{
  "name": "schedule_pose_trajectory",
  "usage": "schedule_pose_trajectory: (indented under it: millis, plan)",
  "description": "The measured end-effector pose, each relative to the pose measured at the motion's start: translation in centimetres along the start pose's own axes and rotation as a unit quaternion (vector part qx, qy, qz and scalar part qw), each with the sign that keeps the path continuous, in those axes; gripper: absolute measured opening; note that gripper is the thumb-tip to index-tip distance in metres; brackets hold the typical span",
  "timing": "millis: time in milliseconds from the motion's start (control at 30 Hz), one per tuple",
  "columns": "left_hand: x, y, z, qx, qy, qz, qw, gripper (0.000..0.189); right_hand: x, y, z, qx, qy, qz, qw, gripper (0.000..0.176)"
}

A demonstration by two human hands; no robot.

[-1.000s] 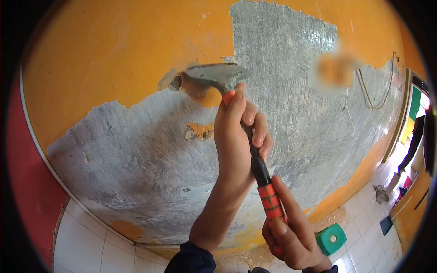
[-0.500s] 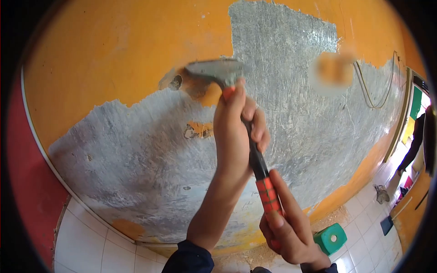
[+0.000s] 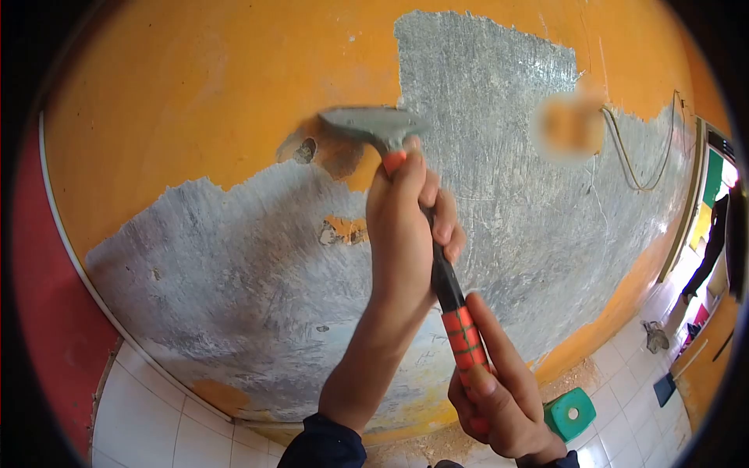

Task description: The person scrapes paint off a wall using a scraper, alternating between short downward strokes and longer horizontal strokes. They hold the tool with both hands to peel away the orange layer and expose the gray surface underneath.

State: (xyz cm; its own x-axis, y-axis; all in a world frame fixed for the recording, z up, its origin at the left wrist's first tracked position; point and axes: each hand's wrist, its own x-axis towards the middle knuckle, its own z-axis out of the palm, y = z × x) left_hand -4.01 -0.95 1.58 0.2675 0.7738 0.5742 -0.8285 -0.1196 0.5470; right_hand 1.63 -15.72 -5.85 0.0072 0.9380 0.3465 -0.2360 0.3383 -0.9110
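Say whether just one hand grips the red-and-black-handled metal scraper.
No, the left hand grips the scraper near its head and the right hand its lower end.

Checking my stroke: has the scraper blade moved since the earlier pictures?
Yes, slightly upward: the scraper blade now sits a little higher relative to the dark hole in the wall.

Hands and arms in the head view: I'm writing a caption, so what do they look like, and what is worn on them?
The left hand and right hand are bare, with no glove, ring or watch showing. The left sleeve is dark navy and ends partway down the forearm; only a dark edge of the right sleeve shows.
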Motion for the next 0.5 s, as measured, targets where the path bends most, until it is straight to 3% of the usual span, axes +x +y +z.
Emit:
schedule_pose_trajectory:
  millis: [33,500]
  plan:
    - [0.0,-0.2,-0.1,-0.020,0.020,-0.001,1.000,0.005,0.1,0.6,-0.3,-0.002,-0.010,-0.009,1.000,0.069]
    - [0.5,-0.2,0.2,-0.019,0.016,0.005,1.000,0.008,0.1,-0.1,0.2,-0.009,-0.011,-0.024,1.000,0.068]
